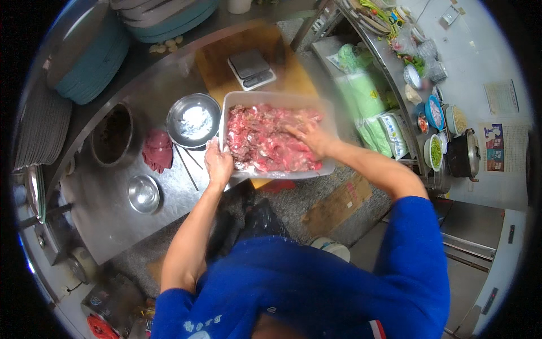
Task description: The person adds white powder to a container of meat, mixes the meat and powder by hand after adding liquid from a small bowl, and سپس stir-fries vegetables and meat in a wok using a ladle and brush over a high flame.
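Note:
A translucent white plastic tub [330, 127] full of raw sliced red meat [266, 135] sits before me, partly over a wooden board. My left hand [219, 163] grips the tub's left wall, thumb at the rim. Spread over the meat at the tub's right side is my right hand [311, 137], fingers apart and touching the meat; its edges are a little blurred. Beside the tub on the left stands a metal bowl [194, 120] with a shiny inside. Beyond the tub a digital kitchen scale [251, 70] rests on the wooden cutting board [211, 59].
On the steel table [97, 203] are a dark red cloth [157, 151], black chopsticks [185, 168], a small metal bowl [144, 194] and a large round pot [112, 134]. Stacked plates [93, 63] stand at upper left. A shelf with green bags [364, 95] is at right; flattened cardboard [336, 205] lies on the floor.

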Available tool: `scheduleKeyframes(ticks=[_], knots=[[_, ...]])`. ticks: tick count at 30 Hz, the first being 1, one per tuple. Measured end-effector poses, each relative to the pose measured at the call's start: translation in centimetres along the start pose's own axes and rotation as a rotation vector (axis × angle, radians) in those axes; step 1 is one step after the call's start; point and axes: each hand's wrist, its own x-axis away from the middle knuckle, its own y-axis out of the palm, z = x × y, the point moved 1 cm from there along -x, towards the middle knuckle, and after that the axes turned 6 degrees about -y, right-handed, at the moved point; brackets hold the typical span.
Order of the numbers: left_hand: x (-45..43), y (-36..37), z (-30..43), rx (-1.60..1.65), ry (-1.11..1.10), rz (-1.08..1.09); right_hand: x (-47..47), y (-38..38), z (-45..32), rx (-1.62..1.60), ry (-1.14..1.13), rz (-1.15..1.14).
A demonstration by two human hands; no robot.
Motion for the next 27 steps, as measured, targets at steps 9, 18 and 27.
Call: scheduleKeyframes(ticks=[9,18,27], knots=[[-0.5,0.4,-1.8,-0.024,0.099,0.046,-6.4,9.0,-1.3,-1.365,0.512,0.505],[0.6,-0.7,0.4,0.013,0.002,0.046,-0.8,-4.5,-3.4,-0.46,-0.056,0.14],[0.2,-0.6,-1.7,-0.024,-0.016,-0.02,-10.5,-1.5,-10.3,-0.086,0.015,0.032]])
